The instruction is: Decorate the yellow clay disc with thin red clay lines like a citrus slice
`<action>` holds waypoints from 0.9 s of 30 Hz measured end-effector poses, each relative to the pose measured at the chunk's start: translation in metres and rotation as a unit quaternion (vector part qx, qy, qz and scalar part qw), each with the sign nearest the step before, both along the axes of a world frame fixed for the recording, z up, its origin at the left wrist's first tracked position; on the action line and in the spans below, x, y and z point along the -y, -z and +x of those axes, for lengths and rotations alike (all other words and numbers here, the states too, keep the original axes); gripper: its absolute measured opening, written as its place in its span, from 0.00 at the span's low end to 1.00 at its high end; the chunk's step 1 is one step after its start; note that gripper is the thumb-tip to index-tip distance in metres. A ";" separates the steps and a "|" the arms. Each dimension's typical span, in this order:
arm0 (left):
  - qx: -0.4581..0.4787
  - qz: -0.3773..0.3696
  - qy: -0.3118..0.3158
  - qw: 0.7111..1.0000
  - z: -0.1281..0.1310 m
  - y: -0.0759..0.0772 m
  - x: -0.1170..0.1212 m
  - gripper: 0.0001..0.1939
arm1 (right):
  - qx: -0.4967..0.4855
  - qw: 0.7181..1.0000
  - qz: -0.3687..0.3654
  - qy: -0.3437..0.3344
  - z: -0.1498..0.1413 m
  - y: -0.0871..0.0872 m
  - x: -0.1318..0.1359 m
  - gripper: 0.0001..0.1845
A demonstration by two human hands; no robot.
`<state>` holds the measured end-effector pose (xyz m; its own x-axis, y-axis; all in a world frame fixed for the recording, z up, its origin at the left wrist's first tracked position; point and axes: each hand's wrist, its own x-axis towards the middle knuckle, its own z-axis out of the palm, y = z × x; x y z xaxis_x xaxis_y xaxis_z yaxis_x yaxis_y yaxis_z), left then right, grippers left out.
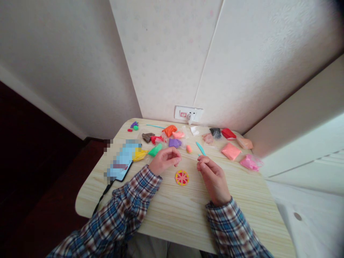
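Observation:
A round clay disc [182,177], yellow-rimmed with pink spokes and red gaps, lies flat on the table between my hands. My left hand [165,160] is curled above the table, just up and left of the disc, thumb and fingertips close together; whatever they may hold is too small to make out. To the right of the disc, my right hand [213,176] pinches thumb against fingers, their contents hidden. A tiny teal tip shows by those fingertips, and I cannot tell whether it is held. Beyond them lie a teal clay knife [200,148] and a small orange-pink clay lump [189,149].
Clay packets ring the back: green [155,150], purple [175,143], orange [170,130], yellow [140,154], salmon [231,151] and pink [249,162]. A phone [124,161] with a strap lies left. Small clay fruit [134,125] sits at the far left corner. A wall socket [188,113] is behind.

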<state>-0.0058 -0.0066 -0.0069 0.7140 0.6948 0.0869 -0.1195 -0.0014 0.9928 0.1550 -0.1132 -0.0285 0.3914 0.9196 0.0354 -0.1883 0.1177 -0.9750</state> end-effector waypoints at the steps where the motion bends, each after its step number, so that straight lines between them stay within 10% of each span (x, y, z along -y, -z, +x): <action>1: -0.001 -0.001 0.000 1.000 0.000 0.000 0.000 0.17 | 0.000 1.000 0.001 -0.001 0.000 -0.001 0.000 0.08; 12: 0.003 -0.008 0.001 1.000 0.001 0.001 -0.001 0.16 | 0.011 1.000 0.012 -0.006 0.002 0.001 0.002 0.08; 27: 0.012 -0.012 0.012 1.000 -0.001 -0.006 0.001 0.13 | 0.350 0.933 0.006 -0.087 -0.001 0.001 0.016 0.08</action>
<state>-0.0064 -0.0076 -0.0009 0.7278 0.6803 0.0869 -0.1425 0.0261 0.9894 0.1545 -0.1291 -0.0292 0.1127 0.9648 0.2375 0.4767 0.1572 -0.8649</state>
